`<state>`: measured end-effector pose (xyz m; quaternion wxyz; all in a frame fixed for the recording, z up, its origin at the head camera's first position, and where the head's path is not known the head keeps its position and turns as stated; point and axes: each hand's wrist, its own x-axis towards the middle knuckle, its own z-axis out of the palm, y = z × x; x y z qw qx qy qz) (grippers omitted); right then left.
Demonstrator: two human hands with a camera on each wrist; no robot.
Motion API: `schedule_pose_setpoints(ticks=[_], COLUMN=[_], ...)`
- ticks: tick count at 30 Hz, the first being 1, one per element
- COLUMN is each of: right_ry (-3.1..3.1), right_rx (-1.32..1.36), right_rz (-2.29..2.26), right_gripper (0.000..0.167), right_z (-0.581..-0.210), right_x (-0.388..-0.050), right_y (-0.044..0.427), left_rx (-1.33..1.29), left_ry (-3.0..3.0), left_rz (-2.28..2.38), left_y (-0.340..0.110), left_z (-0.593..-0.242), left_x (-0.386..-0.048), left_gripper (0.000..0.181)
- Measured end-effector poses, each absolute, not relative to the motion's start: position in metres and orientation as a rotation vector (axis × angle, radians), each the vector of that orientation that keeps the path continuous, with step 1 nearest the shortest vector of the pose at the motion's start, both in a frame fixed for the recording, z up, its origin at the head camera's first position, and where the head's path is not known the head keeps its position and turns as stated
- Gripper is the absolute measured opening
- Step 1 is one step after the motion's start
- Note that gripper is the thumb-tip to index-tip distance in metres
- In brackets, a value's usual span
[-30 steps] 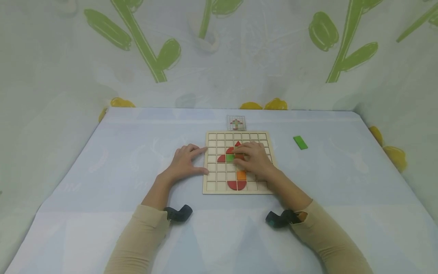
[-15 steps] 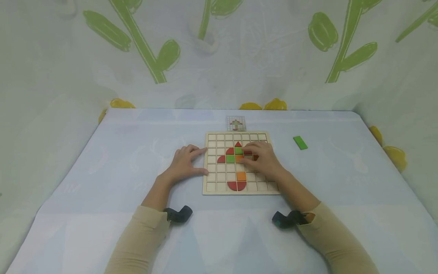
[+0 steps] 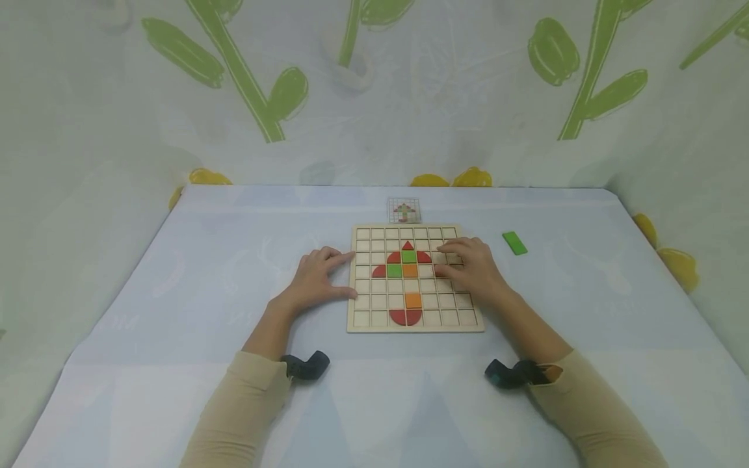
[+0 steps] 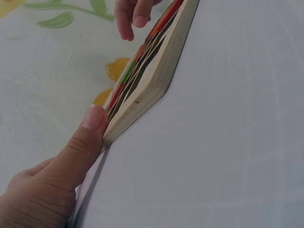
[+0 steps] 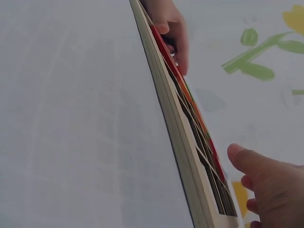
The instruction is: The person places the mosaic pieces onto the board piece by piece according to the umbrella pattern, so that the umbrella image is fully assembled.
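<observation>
A wooden grid board [image 3: 364, 286] lies flat on the table. Red, green and orange pieces sit in its cells, among them a red triangle [image 3: 407, 246], a green square [image 3: 409, 257] and an orange square [image 3: 413, 300]. My left hand [image 3: 314, 276] lies along the left edge, its thumb and forefinger spread and touching the frame; the thumb [image 4: 95, 118] meets the edge in the left wrist view. Over the right part of the board hovers my right hand [image 3: 475, 266], thumb and fingers apart, with nothing seen between them. It partly hides the cells there.
Behind the board stands a small clear case [image 3: 404, 210] with a patterned card. A loose green rectangular piece [image 3: 515, 243] lies to the right on the pale table [image 3: 175, 292]. A white cloth wall with printed leaves rises behind.
My right hand has moved right from the middle of the board, uncovering a green square, an orange square and a red rounded piece. My left hand has stayed at the edge.
</observation>
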<state>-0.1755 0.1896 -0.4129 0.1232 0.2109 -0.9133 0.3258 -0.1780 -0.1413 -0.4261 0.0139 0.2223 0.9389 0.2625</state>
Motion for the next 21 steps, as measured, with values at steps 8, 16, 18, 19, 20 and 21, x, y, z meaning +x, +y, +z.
schedule_pose_setpoints(ticks=[8,16,18,19,20,21], right_ry=[-2.644,-2.583,-2.571,-2.567,-2.568,-2.568], right_rx=[0.572,0.547,0.544,0.537,0.524,0.510], right_rz=[0.865,0.844,0.831,0.826,0.821,0.821], right_gripper=[0.036,0.036,0.037,0.037,0.038,0.038], right_z=[-0.419,-0.426,-0.426,-0.427,-0.427,-0.426], right_x=[-0.178,-0.181,-0.182,-0.182,-0.182,-0.181], right_y=[0.208,0.225,0.229,0.230,0.232,0.234], left_rx=[0.699,0.709,0.705,0.702,0.700,0.700], left_ry=[2.920,2.929,2.928,2.928,2.926,2.926], left_rz=[0.830,0.813,0.817,0.817,0.820,0.820], left_y=[-0.141,-0.140,-0.141,-0.141,-0.141,-0.141], left_z=[-0.427,-0.427,-0.427,-0.428,-0.428,-0.428], left_x=[-0.178,-0.178,-0.178,-0.178,-0.178,-0.178], left_gripper=[0.085,0.085,0.085,0.085,0.085,0.085])
